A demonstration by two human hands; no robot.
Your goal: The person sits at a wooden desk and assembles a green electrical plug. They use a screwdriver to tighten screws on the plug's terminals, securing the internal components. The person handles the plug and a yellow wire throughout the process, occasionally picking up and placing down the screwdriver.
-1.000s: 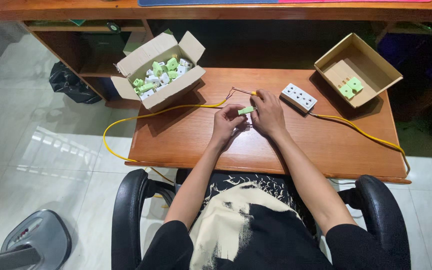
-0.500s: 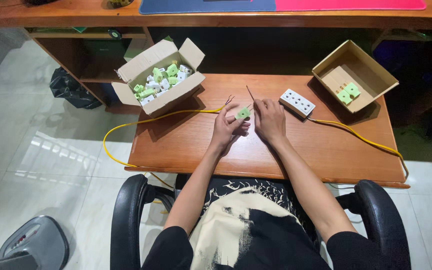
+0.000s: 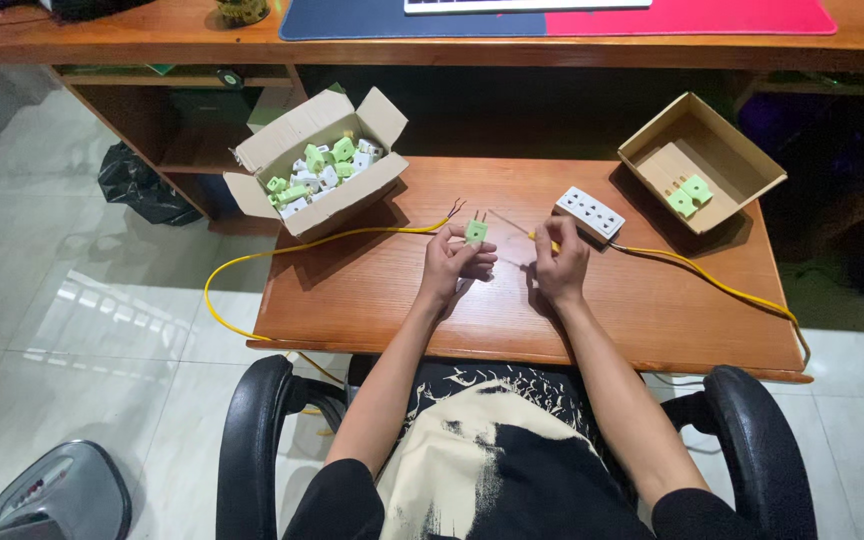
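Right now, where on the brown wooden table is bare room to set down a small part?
The brown wooden table is bare along its near edge, left of the left hand and right of the right hand, below the yellow cable. The far edge is crowded: full cardboard box, white socket strip, open cardboard tray.

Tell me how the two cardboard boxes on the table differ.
The left box holds a heap of green and white plugs; the right box holds only two green plugs. The left box has its flaps spread outward; the right box shows one flap, lying inside. Both are brown, open and set at an angle near the table's back edge.
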